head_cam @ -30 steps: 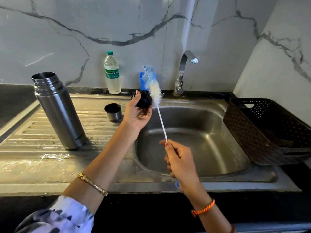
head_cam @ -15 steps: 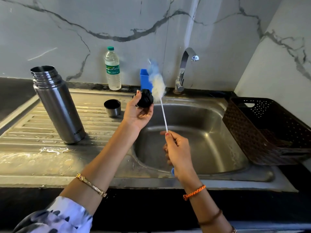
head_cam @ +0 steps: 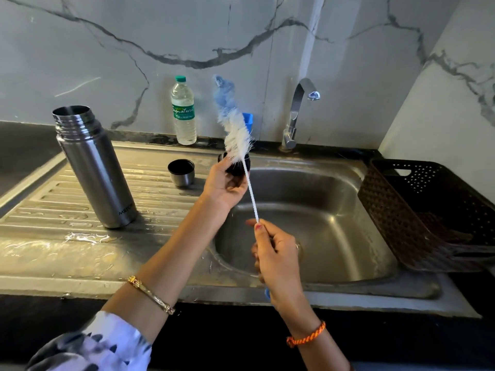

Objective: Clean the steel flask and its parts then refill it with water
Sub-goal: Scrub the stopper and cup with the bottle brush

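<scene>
The task is judged to be in its middle stage, with the parts being scrubbed and the refill not yet begun. The steel flask [head_cam: 95,167] is stood upright and uncapped on the wet draining board of the surface [head_cam: 53,250], at the left, well apart from the hands. Its small steel cup [head_cam: 181,172] is set mouth-up on the same board, between the flask and the sink basin [head_cam: 334,210]. A black stopper [head_cam: 235,167] is gripped in the curled fingers of the left hand [head_cam: 223,183] over the basin's far left edge, and the bristles of a bottle brush [head_cam: 233,121] are pressed against it. The brush's thin white stem is pinched by the right hand [head_cam: 276,259], nearer the viewer. No water is seen running from the tap [head_cam: 300,111], and whether the flask's inside has been cleaned cannot be told. Rinsing, reassembly and filling are taken to remain. On the flask's lower body, pale lettering beginning "MILTO" is read, the rest being cut off by the curve. On the green label of the plastic water bottle [head_cam: 183,111] against the far wall, "Signature" is possibly written. A dark basket [head_cam: 428,215] is propped at the right.
</scene>
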